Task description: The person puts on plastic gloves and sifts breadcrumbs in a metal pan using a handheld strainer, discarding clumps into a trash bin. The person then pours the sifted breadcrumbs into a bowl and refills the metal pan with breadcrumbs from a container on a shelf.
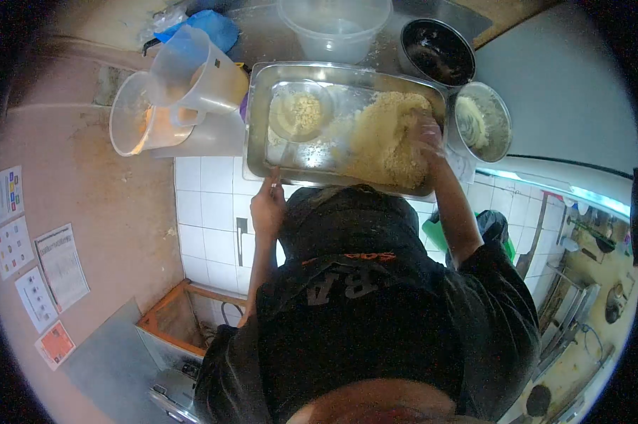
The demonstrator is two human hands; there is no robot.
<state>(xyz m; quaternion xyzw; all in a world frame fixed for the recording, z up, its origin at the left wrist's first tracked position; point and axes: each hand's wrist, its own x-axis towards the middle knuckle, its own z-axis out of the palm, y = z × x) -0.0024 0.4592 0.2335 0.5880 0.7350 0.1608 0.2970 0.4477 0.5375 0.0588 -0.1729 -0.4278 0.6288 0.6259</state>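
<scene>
A deep rectangular metal tray (255, 127) lies in front of me on the counter. Pale yellow crumbs or breading (386, 145) are heaped over its right half. My right hand (428, 138) is dusted with the crumbs and reaches into the heap at the tray's right side; motion smears its fingers. At the near left corner, my left hand (268, 206) is closed on the tray's rim. Inside the left half rests a round clear bowl-like or sieve-like piece (303, 112) with some crumbs in it, its short handle pointing towards me.
Two translucent plastic jugs (192, 71) stand left of the tray. Behind it are a clear plastic tub (333, 32) and a black bowl (438, 53). A metal bowl (481, 120) with pale residue sits at the right. Below are white tiles (216, 208) and a green bin (435, 230).
</scene>
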